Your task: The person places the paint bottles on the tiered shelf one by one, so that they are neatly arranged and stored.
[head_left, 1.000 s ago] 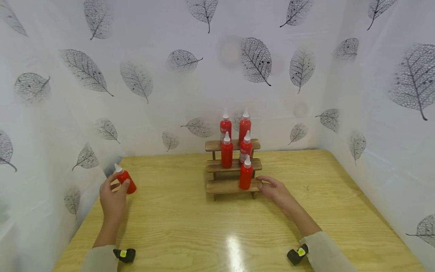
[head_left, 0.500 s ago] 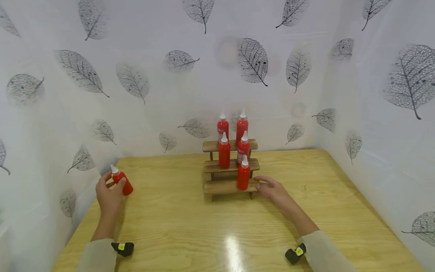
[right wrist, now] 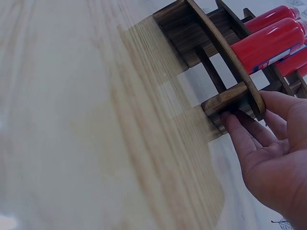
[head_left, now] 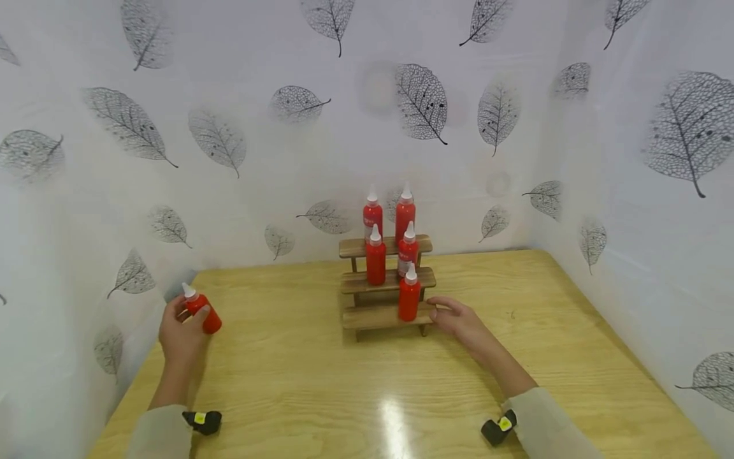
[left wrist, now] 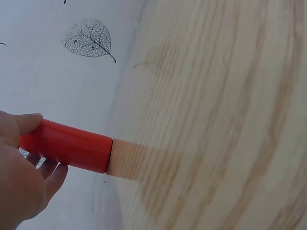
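My left hand [head_left: 180,335] grips a red squeeze bottle [head_left: 208,317] with a white pointed cap, near the table's left side. The bottle leans, cap toward the left. In the left wrist view its base [left wrist: 98,153] is close to the wood; whether it touches I cannot tell. My right hand [head_left: 466,326] holds the right end of the lowest step on a three-step wooden stand [head_left: 369,317], thumb and fingers around the board [right wrist: 225,98]. Just left of those fingers stands a red bottle [head_left: 409,301] on that step.
Two red bottles stand on the middle step, a left one [head_left: 375,262] and a right one [head_left: 408,255]. The top step bears two more, a left bottle [head_left: 372,215] and a right bottle [head_left: 404,217]. A leaf-print curtain [head_left: 258,159] surrounds the light wooden table [head_left: 309,382].
The head view has shifted slightly, so everything sits a little further left. The left hand and its bottle are also slightly lower in view. Both hands keep their hold.
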Available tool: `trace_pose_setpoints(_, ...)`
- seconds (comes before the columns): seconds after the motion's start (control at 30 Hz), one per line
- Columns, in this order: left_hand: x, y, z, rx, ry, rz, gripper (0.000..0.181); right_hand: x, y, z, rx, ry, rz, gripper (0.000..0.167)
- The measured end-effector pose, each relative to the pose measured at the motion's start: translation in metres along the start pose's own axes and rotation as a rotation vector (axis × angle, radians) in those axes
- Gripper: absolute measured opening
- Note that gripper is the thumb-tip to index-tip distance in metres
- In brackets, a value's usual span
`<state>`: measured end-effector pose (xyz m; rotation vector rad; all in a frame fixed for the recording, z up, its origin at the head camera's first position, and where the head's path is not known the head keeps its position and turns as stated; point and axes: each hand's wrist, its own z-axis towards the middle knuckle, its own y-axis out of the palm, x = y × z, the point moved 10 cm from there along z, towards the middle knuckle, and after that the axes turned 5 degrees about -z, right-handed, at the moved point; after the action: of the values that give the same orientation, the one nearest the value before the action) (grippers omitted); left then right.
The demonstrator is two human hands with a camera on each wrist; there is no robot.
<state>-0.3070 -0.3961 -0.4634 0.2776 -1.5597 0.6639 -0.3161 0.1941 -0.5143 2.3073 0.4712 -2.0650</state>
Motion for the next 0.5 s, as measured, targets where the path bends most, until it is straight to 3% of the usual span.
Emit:
trace_pose_setpoints(0.2, 0.007, -0.003, -0.003, 0.044, 0.052, -0.002, 0.059, -0.002, 0.000, -0.001, 0.006, -0.003, -0.006, 0.052)
trace_pose_setpoints(0.37, 0.018, 0.005, -0.011, 0.016, 0.105, -0.025, 0.059, -0.001, 0.000, -0.001, 0.003, -0.006, -0.016, 0.053)
trace_pose_setpoints(0.5, 0.035, 0.019, -0.024, -0.032, 0.150, -0.045, 0.057, 0.001, 0.000, -0.001, -0.003, -0.005, -0.009, 0.055)
